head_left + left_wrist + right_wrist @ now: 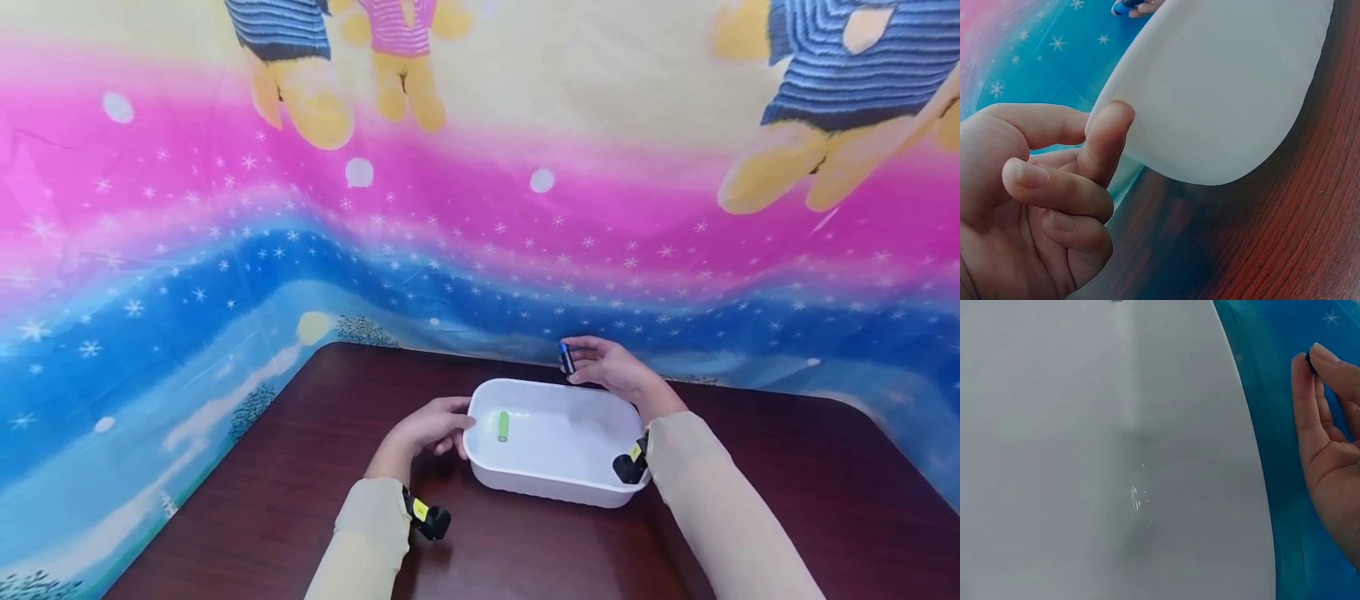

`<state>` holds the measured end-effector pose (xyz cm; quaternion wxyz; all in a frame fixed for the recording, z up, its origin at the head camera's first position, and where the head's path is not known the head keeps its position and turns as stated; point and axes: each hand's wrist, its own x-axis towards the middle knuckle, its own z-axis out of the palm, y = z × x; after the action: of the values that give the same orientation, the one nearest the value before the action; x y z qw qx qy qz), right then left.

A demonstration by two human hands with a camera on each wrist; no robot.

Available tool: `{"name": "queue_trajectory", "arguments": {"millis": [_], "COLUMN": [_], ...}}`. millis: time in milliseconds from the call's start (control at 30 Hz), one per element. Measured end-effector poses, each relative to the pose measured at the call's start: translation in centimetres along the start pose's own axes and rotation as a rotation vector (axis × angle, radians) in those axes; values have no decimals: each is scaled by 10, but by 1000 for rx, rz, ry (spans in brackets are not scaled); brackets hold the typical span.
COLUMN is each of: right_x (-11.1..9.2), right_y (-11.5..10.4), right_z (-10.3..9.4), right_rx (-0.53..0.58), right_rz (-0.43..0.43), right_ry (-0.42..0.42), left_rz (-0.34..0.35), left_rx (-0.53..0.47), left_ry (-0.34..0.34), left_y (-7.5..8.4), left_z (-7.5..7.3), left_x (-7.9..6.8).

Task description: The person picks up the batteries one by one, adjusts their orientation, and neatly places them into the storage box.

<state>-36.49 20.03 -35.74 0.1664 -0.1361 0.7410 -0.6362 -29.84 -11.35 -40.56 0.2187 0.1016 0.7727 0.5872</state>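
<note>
Head view shows your right hand (617,369) pinching a blue battery (567,358) between thumb and fingertips, held just above the far rim of the white tub (551,485). In the right wrist view those fingers (1307,406) lie close together, with only a dark sliver of the battery showing at their tips, beside the tub's pale edge and over the blue cloth.

Your left hand (429,428) sits at the tub's left end. From the left wrist view, one fingertip (1112,125) presses against the tub's outer wall (1222,100) while the other fingers curl loosely toward the palm, gripping nothing.

Inside the tub, a green battery (504,426) lies flat on the floor near the left end, close to your left hand but apart from it.

Outward from there, the tub rests on a dark wooden table (787,467), and a backdrop (225,250) of pink and blue bands with snowflakes and cartoon bears hangs behind it.
</note>
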Motion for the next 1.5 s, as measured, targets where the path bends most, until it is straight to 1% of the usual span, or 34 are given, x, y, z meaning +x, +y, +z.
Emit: {"name": "queue_trajectory", "arguments": {"millis": [33, 133, 400, 700, 833, 900, 1067, 1200, 1333, 1433, 1500], "right_x": [1, 4, 8, 12, 14, 14, 14, 17, 19, 20, 21], "right_y": [1, 4, 7, 8, 10, 10, 6, 7, 11, 15, 17], "right_z": [1, 2, 7, 18, 22, 25, 36, 42, 49, 57, 63], "right_rx": [-3, -26, -83, -98, -139, -188, -372, -506, -611, -681, -750], "right_rz": [0, -5, -16, -9, 0, 5, -10, -22, -16, -9, -19], "right_ry": [-1, -5, -48, -162, -221, -239, -281, -317, -325, -314, -306], "left_rz": [-8, -4, -21, -34, -41, -45, -56, -57, -48, -38, -34], "left_rx": [-4, -4, -26, -48, -54, -55, -52, -43, -38, -39, -41], "left_ry": [0, -2, 13, 22, 28, 31, 36, 35, 34, 33, 32], "left_y": [0, 1, 3, 3, 2, 3, 3, 2, 2, 2, 2], "left_z": [0, 1, 3, 3, 4, 4, 3, 3, 4, 4, 4], "left_x": [0, 1, 0, -1, 0, 0, 0, 1, 1, 1, 0]}}
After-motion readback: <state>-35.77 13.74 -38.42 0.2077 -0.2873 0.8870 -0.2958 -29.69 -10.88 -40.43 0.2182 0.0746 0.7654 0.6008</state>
